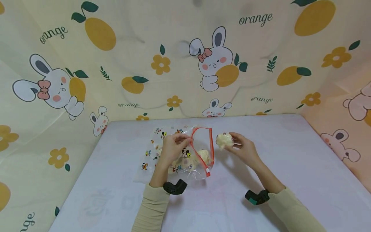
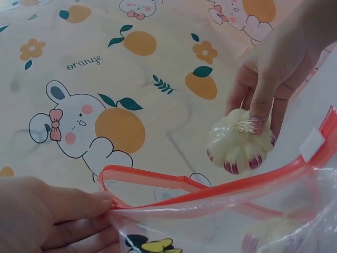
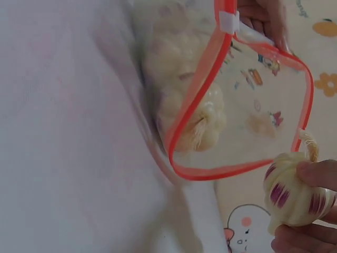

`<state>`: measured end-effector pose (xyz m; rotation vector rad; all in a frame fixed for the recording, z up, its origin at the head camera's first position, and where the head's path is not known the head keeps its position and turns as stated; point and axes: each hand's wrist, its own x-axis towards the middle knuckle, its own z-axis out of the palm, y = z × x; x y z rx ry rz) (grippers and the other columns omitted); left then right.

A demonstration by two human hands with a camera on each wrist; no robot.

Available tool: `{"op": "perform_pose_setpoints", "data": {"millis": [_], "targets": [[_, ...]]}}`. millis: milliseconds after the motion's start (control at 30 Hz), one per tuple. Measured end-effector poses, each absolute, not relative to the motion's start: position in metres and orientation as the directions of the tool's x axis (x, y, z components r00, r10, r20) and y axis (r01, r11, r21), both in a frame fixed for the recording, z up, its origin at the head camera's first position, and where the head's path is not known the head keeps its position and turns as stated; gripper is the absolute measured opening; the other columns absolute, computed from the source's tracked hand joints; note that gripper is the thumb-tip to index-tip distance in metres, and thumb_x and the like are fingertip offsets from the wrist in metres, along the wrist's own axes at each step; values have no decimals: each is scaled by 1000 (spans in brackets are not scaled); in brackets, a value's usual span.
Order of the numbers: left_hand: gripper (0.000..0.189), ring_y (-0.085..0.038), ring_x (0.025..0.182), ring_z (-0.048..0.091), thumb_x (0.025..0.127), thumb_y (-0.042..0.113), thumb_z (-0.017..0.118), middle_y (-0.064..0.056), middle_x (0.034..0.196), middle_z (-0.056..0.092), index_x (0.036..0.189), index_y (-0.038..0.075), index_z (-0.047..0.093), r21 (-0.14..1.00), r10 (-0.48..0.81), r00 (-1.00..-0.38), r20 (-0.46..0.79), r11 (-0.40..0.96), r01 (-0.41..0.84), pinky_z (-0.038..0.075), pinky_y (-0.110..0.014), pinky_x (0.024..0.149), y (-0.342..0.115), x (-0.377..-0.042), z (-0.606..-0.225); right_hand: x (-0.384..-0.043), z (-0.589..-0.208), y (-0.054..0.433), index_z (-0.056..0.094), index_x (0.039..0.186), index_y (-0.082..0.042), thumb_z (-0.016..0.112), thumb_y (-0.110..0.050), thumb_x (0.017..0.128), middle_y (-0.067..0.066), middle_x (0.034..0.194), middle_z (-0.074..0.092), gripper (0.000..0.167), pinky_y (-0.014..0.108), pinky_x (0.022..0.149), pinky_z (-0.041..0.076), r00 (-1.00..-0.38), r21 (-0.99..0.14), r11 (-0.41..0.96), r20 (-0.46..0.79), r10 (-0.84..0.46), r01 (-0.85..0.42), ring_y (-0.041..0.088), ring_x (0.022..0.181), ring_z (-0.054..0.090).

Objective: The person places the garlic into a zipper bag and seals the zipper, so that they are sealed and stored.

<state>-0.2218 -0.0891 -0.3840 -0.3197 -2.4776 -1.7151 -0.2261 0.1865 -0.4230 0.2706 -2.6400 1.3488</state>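
Observation:
A clear zip bag (image 1: pixel 150 169) with small cartoon prints lies on the table, its red-edged mouth spread wide and facing right. My left hand (image 1: pixel 173 148) pinches the red rim (image 2: pixel 113 203) between thumb and fingers. Just outside the mouth, my right hand (image 1: pixel 246 150) grips a garlic bulb (image 1: pixel 224 140), pale with purple streaks, its root tuft showing in the left wrist view. Inside the bag sit several more bulbs, one garlic bulb (image 3: pixel 208 121) close to the opening. A white slider (image 3: pixel 229 22) sits on the red zip track.
The table has a white cover (image 1: pixel 110 193). Behind and beside it hangs a cream cloth (image 1: pixel 174 38) printed with rabbits, oranges and flowers. Black wrist cameras are strapped on the left wrist (image 1: pixel 175 187) and the right wrist (image 1: pixel 257 197).

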Motion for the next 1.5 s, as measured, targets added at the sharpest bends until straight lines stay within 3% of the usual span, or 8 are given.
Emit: {"op": "perform_pose_setpoints", "data": {"millis": [900,1500], "targets": [[11,-40,82,70,87,10,70,-19,87,74,93,1,74,914,118,-968,222,320,248,56,-18,65,-89,-223,-386,-216,-422,163,54,130,5,77,-7,79,27,124,62,57,46,90,56,-951,-782,542,256,-173,-309,39,109,63],[12,-34,79,71,87,10,70,-19,87,75,93,1,73,906,115,-966,229,337,255,57,-21,65,-89,-223,-386,-214,-422,149,56,128,5,78,-4,77,26,121,64,56,46,89,57,-938,-770,535,284,-199,-346,38,106,64]]}}
